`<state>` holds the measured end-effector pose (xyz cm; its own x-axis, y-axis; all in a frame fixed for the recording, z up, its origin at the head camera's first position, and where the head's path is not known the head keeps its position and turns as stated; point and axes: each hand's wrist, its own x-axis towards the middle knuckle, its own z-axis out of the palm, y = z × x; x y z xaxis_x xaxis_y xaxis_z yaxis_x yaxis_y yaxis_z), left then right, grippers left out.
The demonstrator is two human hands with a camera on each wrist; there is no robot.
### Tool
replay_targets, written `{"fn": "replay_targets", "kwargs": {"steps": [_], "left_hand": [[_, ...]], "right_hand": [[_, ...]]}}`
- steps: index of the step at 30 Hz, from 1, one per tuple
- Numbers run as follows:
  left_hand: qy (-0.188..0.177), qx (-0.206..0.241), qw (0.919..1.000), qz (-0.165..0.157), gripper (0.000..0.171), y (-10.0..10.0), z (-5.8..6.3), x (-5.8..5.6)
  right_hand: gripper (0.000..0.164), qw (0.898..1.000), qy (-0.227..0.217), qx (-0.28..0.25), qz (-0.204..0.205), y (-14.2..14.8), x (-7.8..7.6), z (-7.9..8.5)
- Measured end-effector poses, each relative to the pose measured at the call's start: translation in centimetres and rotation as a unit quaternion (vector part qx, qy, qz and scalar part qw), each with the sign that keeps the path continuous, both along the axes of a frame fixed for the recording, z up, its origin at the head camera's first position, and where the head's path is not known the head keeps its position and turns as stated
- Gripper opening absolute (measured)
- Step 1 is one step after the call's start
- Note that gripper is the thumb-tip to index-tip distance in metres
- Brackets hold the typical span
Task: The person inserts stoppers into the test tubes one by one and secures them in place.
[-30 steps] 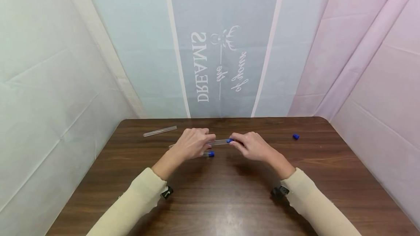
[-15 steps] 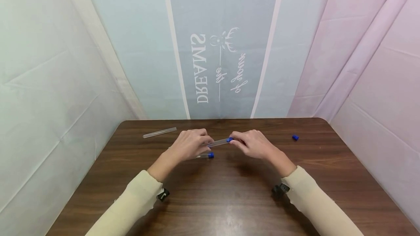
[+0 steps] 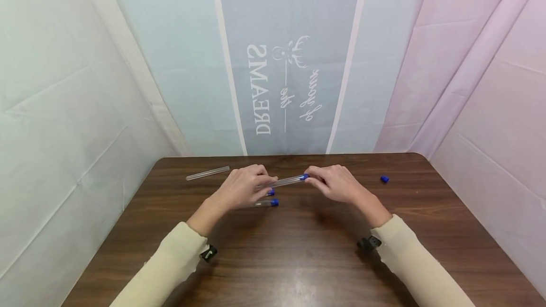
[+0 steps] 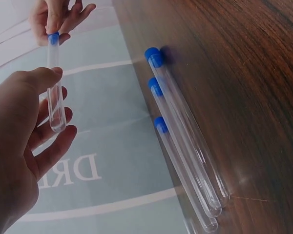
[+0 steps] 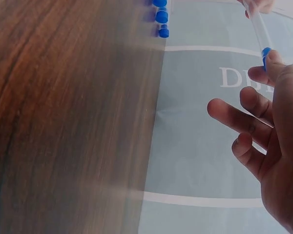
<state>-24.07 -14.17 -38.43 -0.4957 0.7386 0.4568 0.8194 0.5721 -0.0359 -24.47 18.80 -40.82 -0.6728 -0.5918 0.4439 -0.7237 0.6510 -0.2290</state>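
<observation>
A clear test tube (image 3: 288, 181) with a blue cap (image 3: 304, 177) is held above the table, tilted slightly up toward the cap end. My left hand (image 3: 244, 187) grips its body between thumb and fingers; the rounded bottom shows past the thumb in the left wrist view. At the other end, my right hand (image 3: 336, 183) pinches the cap with thumb and index finger, its other fingers loosely bent. Three capped test tubes (image 4: 185, 122) lie side by side below the left hand, which partly covers them in the head view.
On the brown wooden table (image 3: 273, 264), an uncapped test tube (image 3: 207, 173) lies at the back left. A loose blue cap (image 3: 384, 179) is at the back right. A fabric curtain (image 3: 298, 13) rises right behind the table's far edge.
Both hands have lifted the capped tube a little, the right hand shifting slightly right and up. More of the tube shows between the hands, and another blue cap appears beneath the left hand.
</observation>
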Motion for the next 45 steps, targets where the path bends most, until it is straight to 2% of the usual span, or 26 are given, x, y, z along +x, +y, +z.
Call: {"fn": "replay_targets", "kwargs": {"steps": [6, 15, 28, 34, 45], "left_hand": [[-0.014, 0.015, 0.9998, 0.002, 0.019, -0.1, 0.2, -0.4], [-0.015, 0.034, 0.9993, 0.009, 0.019, -0.7, 0.1, -0.9], [-0.053, 0.026, 0.9957, 0.071, 0.016, -3.4, -0.1, -0.9], [-0.058, 0.037, 0.9938, 0.087, 0.012, -4.8, -0.6, -0.7], [-0.071, 0.044, 0.99, 0.113, 0.014, -7.2, -1.3, -0.3]], "right_hand": [[0.008, 1.0, -0.011, 0.003, -0.009, 0.1, -0.1, 0.0], [0.026, 0.999, 0.021, -0.03, -0.01, 1.1, 0.1, 0.2], [0.03, 0.996, 0.054, -0.002, -0.076, 5.8, -0.4, -0.3], [0.03, 0.992, 0.086, 0.002, -0.097, 8.1, -0.3, 0.0], [0.032, 0.987, 0.089, 0.018, -0.135, 11.5, 0.3, 0.1]]}}
